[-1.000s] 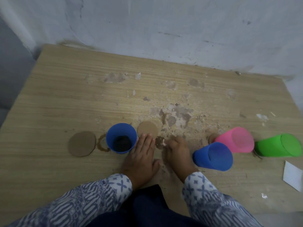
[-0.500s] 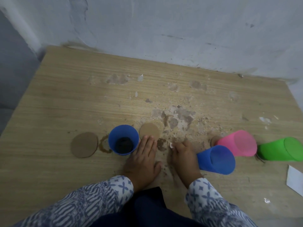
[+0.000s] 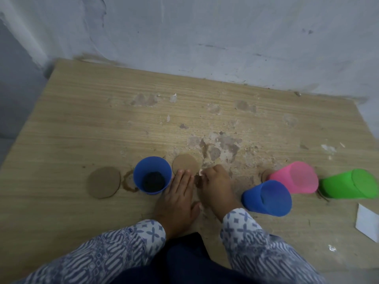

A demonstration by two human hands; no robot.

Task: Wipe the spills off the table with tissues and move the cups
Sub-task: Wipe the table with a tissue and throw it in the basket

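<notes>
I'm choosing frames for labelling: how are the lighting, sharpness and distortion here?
Head view: dim, even light, only faint shadows, no glare; wide-angle lens splays the table edges; the right hand pinching the tissue is slightly soft; the pink cup reads clearly.

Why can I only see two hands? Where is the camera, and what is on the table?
No robot here: a person wears one camera on the head, looking down, so you see their hands from above. The left hand lies flat on the wooden table beside an upright blue cup. The right hand is curled, pinching a small white scrap, probably tissue, by a brown stain. To the right, three cups lie tipped over: a second blue cup, a pink cup and a green cup. Two round brown discs lie near the upright cup, and a white sheet sits at the right edge.
</notes>
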